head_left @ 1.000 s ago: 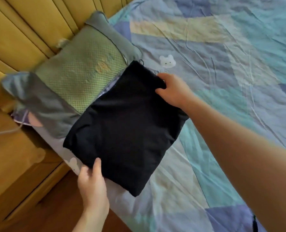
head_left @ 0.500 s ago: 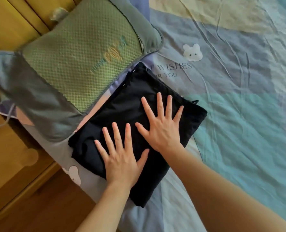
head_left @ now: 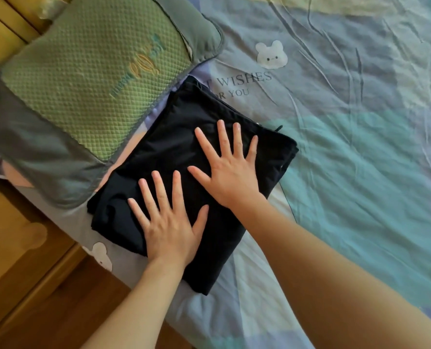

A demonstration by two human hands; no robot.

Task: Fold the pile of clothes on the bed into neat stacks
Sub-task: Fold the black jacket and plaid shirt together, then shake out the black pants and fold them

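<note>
At centre frame, one folded black garment (head_left: 184,147) lies on the patchwork bedsheet (head_left: 360,159), its long axis running from upper left to lower right. Two hands, left hand (head_left: 170,222) and right hand (head_left: 230,170), press it flat with fingers spread straight. One green pillow (head_left: 91,71) sits at upper left, touching the garment.

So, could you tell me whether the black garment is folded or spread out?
Folded: the black garment forms a compact layered rectangle under both hands.

Soft, even daylight, faint shadows, slightly soft focus, wide-angle bending toward the edges.
</note>
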